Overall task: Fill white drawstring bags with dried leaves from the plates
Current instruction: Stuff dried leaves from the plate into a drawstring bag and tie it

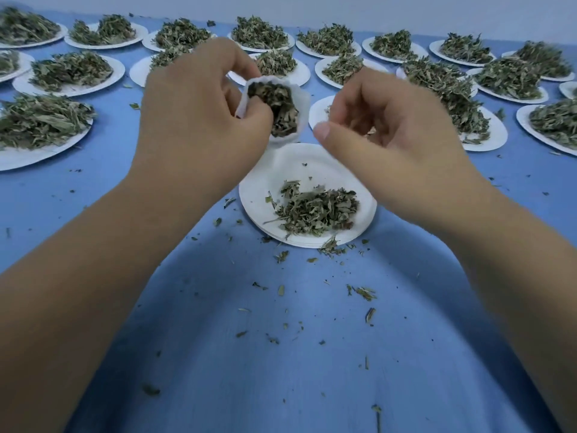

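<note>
My left hand (199, 117) holds a white drawstring bag (299, 98) by its rim, mouth held wide and tilted toward me, dark dried leaves filling it. My right hand (381, 123) hovers just right of the bag with curled fingers and thumb stretched toward it; a few leaf bits show under the fingers. Below both hands a white paper plate (281, 170) rests on the blue table with a small heap of dried leaves (315, 209) on its near half.
Several white plates heaped with dried leaves cover the far table, such as one at the left (18, 157) and one at the right (487, 139). Loose leaf crumbs (362, 292) lie scattered on the blue cloth (296, 354) near me.
</note>
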Motion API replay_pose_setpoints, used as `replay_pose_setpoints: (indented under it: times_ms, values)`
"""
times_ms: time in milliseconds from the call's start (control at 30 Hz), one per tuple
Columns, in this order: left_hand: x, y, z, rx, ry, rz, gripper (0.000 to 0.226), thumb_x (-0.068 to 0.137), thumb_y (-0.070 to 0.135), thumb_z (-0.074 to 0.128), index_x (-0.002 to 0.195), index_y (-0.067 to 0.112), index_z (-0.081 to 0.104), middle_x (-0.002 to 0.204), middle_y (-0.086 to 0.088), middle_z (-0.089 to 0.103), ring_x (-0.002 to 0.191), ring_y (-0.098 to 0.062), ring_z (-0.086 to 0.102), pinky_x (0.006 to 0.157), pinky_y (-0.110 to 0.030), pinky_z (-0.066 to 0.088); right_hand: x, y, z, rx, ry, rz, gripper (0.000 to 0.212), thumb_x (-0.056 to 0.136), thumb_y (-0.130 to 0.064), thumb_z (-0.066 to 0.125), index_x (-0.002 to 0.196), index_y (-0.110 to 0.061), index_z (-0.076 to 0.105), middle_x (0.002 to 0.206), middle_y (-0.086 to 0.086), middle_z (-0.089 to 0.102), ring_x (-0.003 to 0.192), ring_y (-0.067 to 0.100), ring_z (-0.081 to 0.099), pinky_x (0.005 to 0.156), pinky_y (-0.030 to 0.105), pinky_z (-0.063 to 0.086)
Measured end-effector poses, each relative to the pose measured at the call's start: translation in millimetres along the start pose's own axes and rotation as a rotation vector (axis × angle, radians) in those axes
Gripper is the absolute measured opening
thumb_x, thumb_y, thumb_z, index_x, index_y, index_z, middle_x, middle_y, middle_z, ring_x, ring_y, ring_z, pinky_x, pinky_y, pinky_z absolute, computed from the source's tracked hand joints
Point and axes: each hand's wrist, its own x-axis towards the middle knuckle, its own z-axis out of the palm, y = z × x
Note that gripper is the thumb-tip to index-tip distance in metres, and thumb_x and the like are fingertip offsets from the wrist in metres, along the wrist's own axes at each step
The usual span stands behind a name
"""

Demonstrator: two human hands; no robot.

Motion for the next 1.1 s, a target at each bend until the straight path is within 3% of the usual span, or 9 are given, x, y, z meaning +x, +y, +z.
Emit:
replay_pose_setpoints:
  times_ms: [133, 233, 367, 467, 533, 633, 733, 867, 1100]
  values:
    - [-1, -9, -6, 0.127, 0.040, 0.016, 0.014, 0.082, 0.027, 0.052, 0.093, 0.034, 0.057, 0.055, 0.010, 0.048, 0.052, -0.002, 0.047, 0.054, -0.017, 0.034, -18, 4, 9, -0.429, -0.427, -0.273, 0.049, 0.095, -0.061, 0.051, 0.124, -0.023, 0.060, 0.123, -0.005, 0.060, 0.120, 0.016, 0.051, 0.102, 0.034, 0.041]
    - [-4, -10, -3, 0.096, -0.043, -0.053, 0.013, 0.081, 0.028, 0.052, 0.092, 0.033, 0.057, 0.050, 0.005, 0.045, 0.049, -0.008, 0.045, 0.054, -0.026, 0.040, -23, 9, 19, -0.567, -0.595, -0.292, 0.066, 0.097, -0.070, 0.038, 0.143, -0.024, 0.048, 0.138, -0.003, 0.050, 0.131, 0.020, 0.044, 0.108, 0.042, 0.038]
    - [-6, -9, -5, -0.051, -0.169, -0.153, 0.020, 0.078, 0.033, 0.050, 0.092, 0.032, 0.064, 0.044, 0.012, 0.049, 0.044, -0.006, 0.048, 0.061, -0.028, 0.050, -31, 14, 26, -0.556, -0.503, -0.322, 0.053, 0.104, -0.056, 0.039, 0.135, -0.017, 0.058, 0.129, 0.000, 0.056, 0.121, 0.024, 0.050, 0.104, 0.040, 0.040]
    - [-3, -7, -9, -0.138, -0.204, -0.220, 0.023, 0.076, 0.034, 0.054, 0.094, 0.034, 0.068, 0.052, 0.003, 0.062, 0.052, -0.018, 0.061, 0.066, -0.035, 0.057, -32, 15, 31, -0.556, -0.419, -0.341, 0.043, 0.104, -0.048, 0.044, 0.115, -0.012, 0.066, 0.110, 0.003, 0.060, 0.103, 0.026, 0.053, 0.093, 0.040, 0.043]
    - [-1, -5, -10, -0.208, -0.228, -0.267, 0.025, 0.072, 0.033, 0.055, 0.093, 0.034, 0.069, 0.055, -0.005, 0.065, 0.046, -0.020, 0.057, 0.060, -0.035, 0.056, -32, 14, 35, -0.515, -0.387, -0.341, 0.039, 0.104, -0.044, 0.046, 0.100, -0.010, 0.066, 0.095, 0.004, 0.058, 0.091, 0.025, 0.051, 0.083, 0.039, 0.044]
    - [1, -6, -8, -0.314, -0.246, -0.330, 0.021, 0.078, 0.024, 0.061, 0.094, 0.032, 0.070, 0.051, 0.001, 0.064, 0.041, -0.013, 0.053, 0.049, -0.028, 0.048, -32, 15, 38, -0.445, -0.348, -0.320, 0.031, 0.104, -0.033, 0.051, 0.087, -0.009, 0.061, 0.081, 0.001, 0.052, 0.080, 0.019, 0.046, 0.071, 0.036, 0.042]
    - [4, -5, -8, -0.386, -0.243, -0.369, 0.022, 0.081, 0.019, 0.062, 0.099, 0.029, 0.071, 0.050, 0.003, 0.062, 0.041, -0.015, 0.051, 0.045, -0.024, 0.045, -29, 15, 38, -0.398, -0.322, -0.266, 0.030, 0.103, -0.029, 0.054, 0.082, -0.009, 0.059, 0.073, 0.000, 0.050, 0.072, 0.015, 0.043, 0.065, 0.033, 0.039]
    - [3, -2, -8, -0.433, -0.274, -0.373, 0.027, 0.075, 0.022, 0.060, 0.099, 0.029, 0.071, 0.052, 0.003, 0.064, 0.042, -0.013, 0.052, 0.045, -0.024, 0.046, -15, 7, 31, -0.233, -0.135, -0.064, 0.031, 0.101, -0.030, 0.059, 0.074, -0.014, 0.060, 0.061, -0.004, 0.051, 0.061, 0.006, 0.046, 0.057, 0.014, 0.033]
    - [-2, 7, 0, -0.353, -0.342, -0.371, 0.028, 0.087, 0.015, 0.060, 0.111, 0.028, 0.065, 0.063, 0.002, 0.073, 0.052, -0.012, 0.067, 0.058, -0.035, 0.062, 4, -11, 4, -0.055, 0.119, 0.083, 0.033, 0.099, -0.024, 0.059, 0.074, -0.002, 0.063, 0.052, -0.008, 0.046, 0.044, 0.005, 0.040, 0.041, 0.012, 0.032]
